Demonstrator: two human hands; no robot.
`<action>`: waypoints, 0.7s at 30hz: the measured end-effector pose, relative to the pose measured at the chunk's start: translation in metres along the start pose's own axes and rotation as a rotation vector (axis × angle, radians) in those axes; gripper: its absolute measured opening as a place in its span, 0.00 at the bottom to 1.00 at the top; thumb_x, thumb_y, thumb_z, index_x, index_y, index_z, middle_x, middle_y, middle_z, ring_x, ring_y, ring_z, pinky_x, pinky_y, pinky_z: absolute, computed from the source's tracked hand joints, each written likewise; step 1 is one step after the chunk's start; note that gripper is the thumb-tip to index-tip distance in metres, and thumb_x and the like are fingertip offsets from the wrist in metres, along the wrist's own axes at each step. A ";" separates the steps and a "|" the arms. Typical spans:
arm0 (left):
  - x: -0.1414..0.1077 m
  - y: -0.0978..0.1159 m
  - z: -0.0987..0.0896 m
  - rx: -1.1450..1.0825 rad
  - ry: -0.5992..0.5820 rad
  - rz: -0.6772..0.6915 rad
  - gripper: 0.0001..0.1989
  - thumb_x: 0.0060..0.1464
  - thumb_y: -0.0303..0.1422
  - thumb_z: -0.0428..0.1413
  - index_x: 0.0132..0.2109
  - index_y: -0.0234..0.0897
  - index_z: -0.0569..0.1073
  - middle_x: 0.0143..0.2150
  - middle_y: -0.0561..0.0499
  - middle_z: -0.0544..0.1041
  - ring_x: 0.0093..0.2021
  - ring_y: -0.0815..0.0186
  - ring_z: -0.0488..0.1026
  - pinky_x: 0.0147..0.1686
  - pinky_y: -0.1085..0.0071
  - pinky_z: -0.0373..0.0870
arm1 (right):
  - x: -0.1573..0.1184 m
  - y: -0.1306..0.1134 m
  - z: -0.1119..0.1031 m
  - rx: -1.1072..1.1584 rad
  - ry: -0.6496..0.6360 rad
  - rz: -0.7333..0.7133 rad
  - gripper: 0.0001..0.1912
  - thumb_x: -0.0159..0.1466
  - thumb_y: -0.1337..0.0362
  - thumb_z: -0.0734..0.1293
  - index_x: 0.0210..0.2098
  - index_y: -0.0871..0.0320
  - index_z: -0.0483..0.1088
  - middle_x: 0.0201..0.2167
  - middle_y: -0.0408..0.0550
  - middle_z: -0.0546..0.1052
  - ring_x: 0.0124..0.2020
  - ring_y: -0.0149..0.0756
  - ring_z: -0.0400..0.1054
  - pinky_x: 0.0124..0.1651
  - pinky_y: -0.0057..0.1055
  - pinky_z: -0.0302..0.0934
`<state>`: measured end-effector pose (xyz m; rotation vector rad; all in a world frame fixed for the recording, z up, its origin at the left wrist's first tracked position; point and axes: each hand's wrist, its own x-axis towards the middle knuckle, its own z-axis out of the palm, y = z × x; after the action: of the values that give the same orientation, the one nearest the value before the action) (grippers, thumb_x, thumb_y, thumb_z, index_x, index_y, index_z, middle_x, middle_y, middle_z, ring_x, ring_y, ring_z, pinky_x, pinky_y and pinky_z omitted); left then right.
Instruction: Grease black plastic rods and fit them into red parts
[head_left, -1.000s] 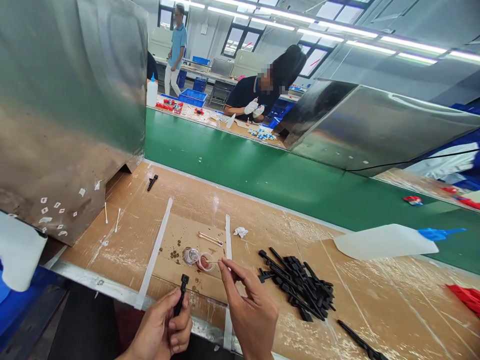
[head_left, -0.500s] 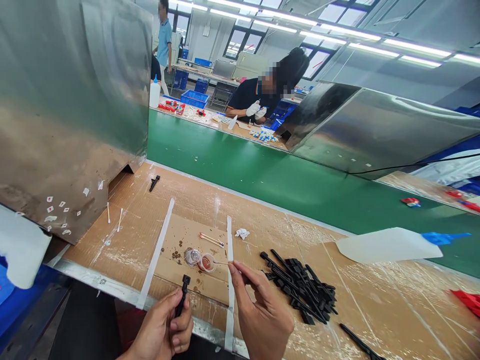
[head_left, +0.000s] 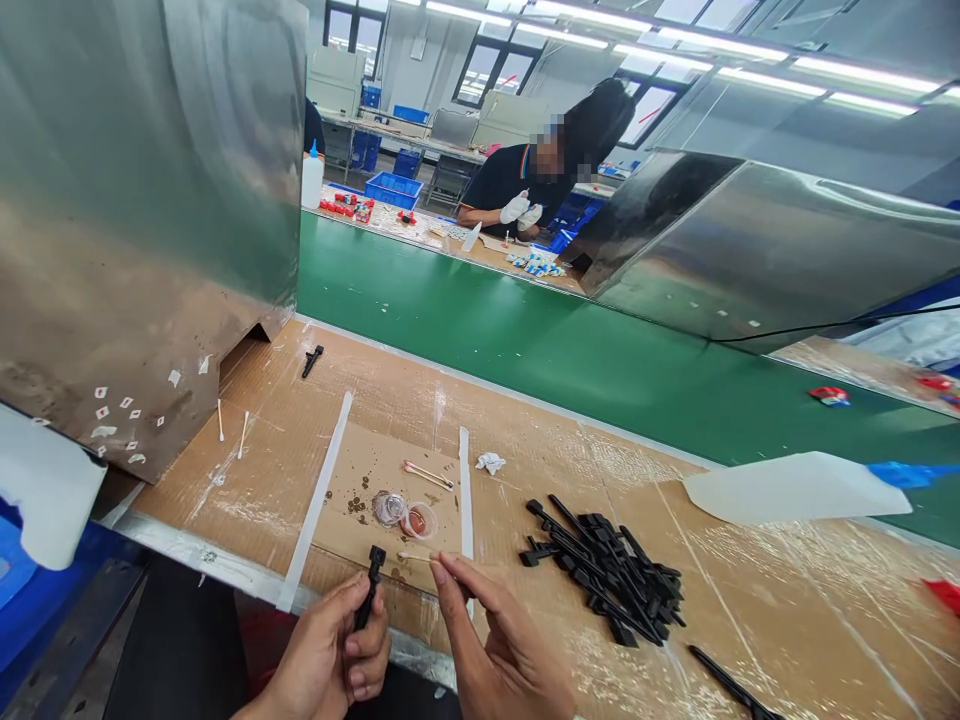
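My left hand [head_left: 334,645] is wrapped round a black plastic part [head_left: 375,565], its blocky end pointing up near the table's front edge. Between thumb and forefinger my right hand [head_left: 502,635] pinches a thin cotton swab [head_left: 414,557], whose tip points left toward the black part without touching it. Just beyond are a small clear cup with reddish liquid [head_left: 420,521] and a clear lid or dish [head_left: 388,508]. They stand on a stained cardboard sheet [head_left: 375,450], with two used swabs [head_left: 427,475] behind them. A pile of black parts [head_left: 607,570] lies right of my right hand.
A white bottle with a blue nozzle [head_left: 795,487] lies at the right. Metal panels [head_left: 150,220] rise at the left. Past the green belt [head_left: 480,330], a person in white gloves [head_left: 517,208] works. One black part [head_left: 312,361] lies at the back left.
My right hand has moved left and down, taking the swab's tip out of the cup toward the black part. The camera view has shifted slightly, and the walking person has left the view.
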<state>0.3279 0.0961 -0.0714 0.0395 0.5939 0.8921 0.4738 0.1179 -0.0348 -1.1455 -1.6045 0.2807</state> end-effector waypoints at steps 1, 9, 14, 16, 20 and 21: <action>0.000 0.000 0.000 0.001 -0.002 -0.001 0.21 0.47 0.49 0.64 0.32 0.37 0.68 0.16 0.64 0.53 0.15 0.77 0.44 0.17 0.75 0.39 | -0.001 -0.001 0.002 0.014 -0.017 -0.005 0.12 0.63 0.75 0.70 0.45 0.57 0.74 0.38 0.45 0.79 0.38 0.31 0.74 0.43 0.26 0.68; 0.000 0.000 -0.003 0.007 0.006 -0.020 0.22 0.45 0.51 0.64 0.32 0.37 0.69 0.15 0.65 0.52 0.14 0.77 0.44 0.17 0.76 0.39 | -0.005 -0.001 0.010 0.082 -0.027 -0.013 0.15 0.62 0.77 0.70 0.46 0.56 0.74 0.38 0.45 0.78 0.38 0.32 0.73 0.41 0.28 0.68; 0.005 -0.003 -0.008 -0.015 -0.025 -0.029 0.22 0.42 0.51 0.66 0.30 0.38 0.70 0.13 0.65 0.52 0.13 0.78 0.43 0.15 0.76 0.39 | -0.008 0.012 0.002 0.010 0.078 0.114 0.11 0.63 0.71 0.71 0.44 0.54 0.75 0.39 0.45 0.79 0.38 0.33 0.73 0.44 0.28 0.68; 0.007 -0.002 -0.010 -0.023 -0.048 -0.039 0.23 0.41 0.51 0.67 0.29 0.38 0.70 0.13 0.65 0.52 0.12 0.78 0.42 0.15 0.76 0.39 | -0.006 0.021 0.000 -0.052 0.111 0.168 0.09 0.63 0.67 0.71 0.43 0.54 0.75 0.38 0.44 0.79 0.37 0.32 0.73 0.43 0.26 0.67; 0.010 0.001 -0.013 -0.024 -0.090 -0.079 0.22 0.42 0.50 0.68 0.29 0.37 0.71 0.14 0.64 0.53 0.13 0.78 0.44 0.17 0.77 0.41 | 0.004 0.032 0.004 -0.082 0.110 0.245 0.07 0.64 0.63 0.71 0.43 0.54 0.76 0.34 0.42 0.79 0.31 0.30 0.71 0.38 0.24 0.65; 0.009 0.002 -0.014 -0.025 -0.095 -0.095 0.22 0.42 0.49 0.69 0.29 0.36 0.71 0.14 0.64 0.53 0.14 0.79 0.45 0.18 0.78 0.42 | 0.007 0.033 0.006 -0.060 0.100 0.254 0.06 0.64 0.64 0.70 0.42 0.54 0.77 0.33 0.42 0.79 0.31 0.30 0.71 0.37 0.24 0.65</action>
<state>0.3239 0.1014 -0.0865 0.0307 0.4915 0.8012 0.4865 0.1420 -0.0551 -1.3904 -1.3888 0.3371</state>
